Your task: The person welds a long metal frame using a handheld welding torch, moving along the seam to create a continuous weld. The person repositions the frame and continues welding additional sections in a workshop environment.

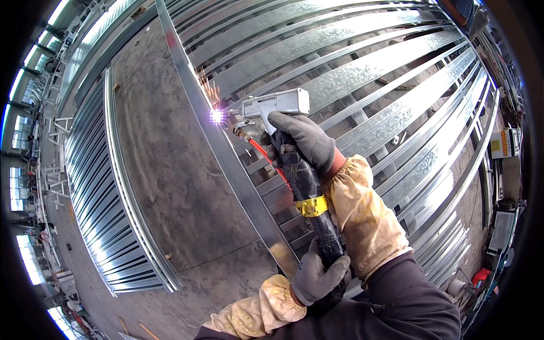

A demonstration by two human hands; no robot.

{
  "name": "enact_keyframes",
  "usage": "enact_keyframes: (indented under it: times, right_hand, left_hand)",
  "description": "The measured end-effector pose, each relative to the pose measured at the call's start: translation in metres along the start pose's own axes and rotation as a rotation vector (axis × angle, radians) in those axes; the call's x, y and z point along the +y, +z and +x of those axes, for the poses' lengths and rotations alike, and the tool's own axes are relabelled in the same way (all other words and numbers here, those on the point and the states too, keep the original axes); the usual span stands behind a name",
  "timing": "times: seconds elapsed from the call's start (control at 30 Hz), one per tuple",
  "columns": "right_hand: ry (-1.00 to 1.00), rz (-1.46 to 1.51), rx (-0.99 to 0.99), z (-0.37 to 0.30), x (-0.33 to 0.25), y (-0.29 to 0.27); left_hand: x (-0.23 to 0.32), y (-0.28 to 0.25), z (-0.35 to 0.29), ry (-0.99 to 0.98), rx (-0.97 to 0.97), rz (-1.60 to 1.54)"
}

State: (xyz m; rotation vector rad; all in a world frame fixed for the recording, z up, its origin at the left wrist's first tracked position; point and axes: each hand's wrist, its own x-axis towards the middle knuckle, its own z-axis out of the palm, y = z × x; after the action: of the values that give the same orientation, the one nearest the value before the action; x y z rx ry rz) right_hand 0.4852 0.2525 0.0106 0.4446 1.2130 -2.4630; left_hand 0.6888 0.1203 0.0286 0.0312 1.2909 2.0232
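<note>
A silver handheld welding gun points left, its tip at a bright violet-white weld spot that throws orange sparks. The spot lies on the long galvanized steel edge beam of a slatted frame. My right hand, in a grey glove, is closed around the gun's handle. A red hose runs back from the nozzle. From the handle down runs a thick black-wrapped cable with a yellow tape band. Lower on this cable, my gloved left hand is wrapped around it.
Many parallel galvanized slats spread right of the beam, with gaps between. Another slatted steel panel lies to the left across bare concrete floor. Loose profiles are stacked at lower right. A partly visible person is at top right.
</note>
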Motion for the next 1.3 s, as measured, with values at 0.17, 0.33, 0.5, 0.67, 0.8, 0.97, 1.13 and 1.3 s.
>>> enact_keyframes:
  times: [0.17, 0.33, 0.5, 0.67, 0.8, 0.97, 1.13, 1.3]
  right_hand:
    - [0.004, -0.005, 0.007, -0.002, -0.001, 0.001]
    - [0.002, 0.024, -0.002, -0.002, 0.002, -0.001]
    - [0.029, 0.011, 0.004, -0.003, 0.000, -0.001]
    - [0.011, 0.010, 0.004, -0.005, 0.001, -0.001]
    - [-0.010, 0.008, -0.002, -0.005, 0.003, -0.001]
    - [0.000, 0.010, -0.020, -0.007, 0.002, 0.001]
    - [-0.008, 0.014, -0.005, -0.010, 0.003, 0.000]
    - [0.007, 0.046, -0.003, -0.010, 0.004, 0.000]
  left_hand:
    - [-0.001, 0.000, -0.001, 0.002, 0.003, -0.005]
    - [-0.001, 0.001, -0.002, 0.011, -0.001, -0.021]
    - [-0.004, 0.001, -0.004, -0.011, 0.008, -0.012]
    - [-0.005, 0.001, -0.005, -0.043, 0.005, -0.024]
    - [-0.008, 0.000, -0.007, -0.058, -0.009, -0.046]
    - [-0.006, 0.000, -0.009, -0.065, -0.015, -0.042]
    - [-0.005, 0.002, -0.010, -0.044, -0.029, -0.021]
    - [-0.005, 0.003, -0.011, -0.057, -0.025, -0.041]
